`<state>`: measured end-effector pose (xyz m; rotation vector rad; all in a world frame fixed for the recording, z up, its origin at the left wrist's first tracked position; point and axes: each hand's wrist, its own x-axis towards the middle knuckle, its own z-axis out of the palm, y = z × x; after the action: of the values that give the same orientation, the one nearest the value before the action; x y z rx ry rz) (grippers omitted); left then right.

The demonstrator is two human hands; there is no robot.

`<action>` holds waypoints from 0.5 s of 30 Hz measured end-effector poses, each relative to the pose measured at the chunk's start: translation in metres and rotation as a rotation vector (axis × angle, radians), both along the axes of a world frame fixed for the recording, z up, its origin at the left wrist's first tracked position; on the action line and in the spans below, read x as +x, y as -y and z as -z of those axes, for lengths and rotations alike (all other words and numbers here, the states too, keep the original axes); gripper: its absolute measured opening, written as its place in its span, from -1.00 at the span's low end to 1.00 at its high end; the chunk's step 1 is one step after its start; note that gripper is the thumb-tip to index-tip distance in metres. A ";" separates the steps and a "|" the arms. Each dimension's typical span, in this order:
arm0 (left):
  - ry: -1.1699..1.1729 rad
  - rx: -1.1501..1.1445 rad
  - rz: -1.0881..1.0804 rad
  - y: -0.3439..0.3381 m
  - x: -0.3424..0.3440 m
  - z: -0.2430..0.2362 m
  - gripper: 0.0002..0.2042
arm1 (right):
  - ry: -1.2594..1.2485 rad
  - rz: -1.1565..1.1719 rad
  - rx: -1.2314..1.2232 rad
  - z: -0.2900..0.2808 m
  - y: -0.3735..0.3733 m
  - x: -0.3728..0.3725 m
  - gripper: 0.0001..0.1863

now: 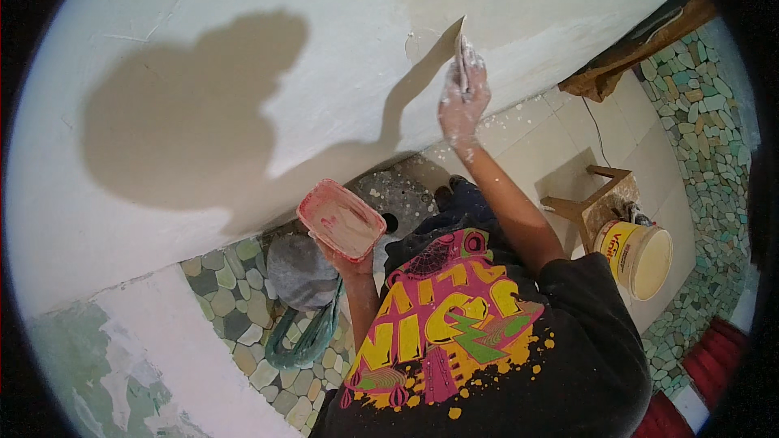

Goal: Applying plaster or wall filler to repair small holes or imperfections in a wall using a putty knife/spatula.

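Note:
My right hand (462, 109), dusted with white, is closed around a putty knife (462, 42) seen nearly edge-on. Its blade is held up at the pale wall (341, 57), beside a darker, damp-looking patch; whether it touches cannot be told. Lower and to the left, my left hand (354, 264) grips a small red rectangular tub (342, 219) from below. Cream-coloured putty (345, 217) coats the inside of the tub, which is tilted so that its opening shows.
A wooden stool (604, 195) stands on the tiles at right, by a yellow-and-white bucket (645, 259). Below the tub are a grey rounded object (302, 272) and a green hose-like loop (304, 345). Brown cloth (596, 81) lies at the wall's far end; white spatters dot the floor.

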<state>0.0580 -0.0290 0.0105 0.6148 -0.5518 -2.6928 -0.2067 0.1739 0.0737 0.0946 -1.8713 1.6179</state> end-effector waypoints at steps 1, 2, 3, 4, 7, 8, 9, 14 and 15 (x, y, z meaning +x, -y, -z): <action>0.012 0.009 0.006 -0.002 -0.001 -0.002 -0.35 | 0.055 0.029 -0.041 -0.004 0.014 0.002 -0.49; 0.024 0.017 0.013 -0.004 -0.003 -0.004 -0.35 | 0.125 0.028 -0.308 -0.006 0.036 0.006 -0.49; 0.024 0.018 0.011 -0.005 -0.004 -0.005 -0.35 | 0.126 0.026 -0.308 -0.006 0.047 0.015 -0.49; 0.042 -0.005 0.001 -0.004 -0.005 -0.006 -0.36 | 0.065 -0.063 -0.176 -0.005 0.056 0.027 -0.49; 0.054 -0.038 0.017 -0.008 -0.012 -0.010 -0.37 | -0.065 -0.186 -0.002 -0.008 0.068 0.042 -0.49; 0.044 -0.048 0.028 -0.009 -0.014 -0.012 -0.38 | -0.135 -0.234 0.041 -0.010 0.068 0.044 -0.50; 0.047 -0.049 0.035 -0.009 -0.016 -0.011 -0.38 | -0.132 -0.227 0.039 -0.011 0.064 0.047 -0.50; 0.054 -0.041 0.048 -0.013 -0.022 -0.012 -0.39 | 0.262 -0.439 -0.338 0.008 0.029 0.051 -0.44; 0.054 -0.042 0.052 -0.012 -0.024 -0.013 -0.39 | 0.260 -0.435 -0.339 0.016 0.020 0.049 -0.44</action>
<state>0.0344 -0.0170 0.0233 0.6717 -0.6452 -2.7126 -0.1578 0.1539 0.0575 0.1592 -1.8166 2.3228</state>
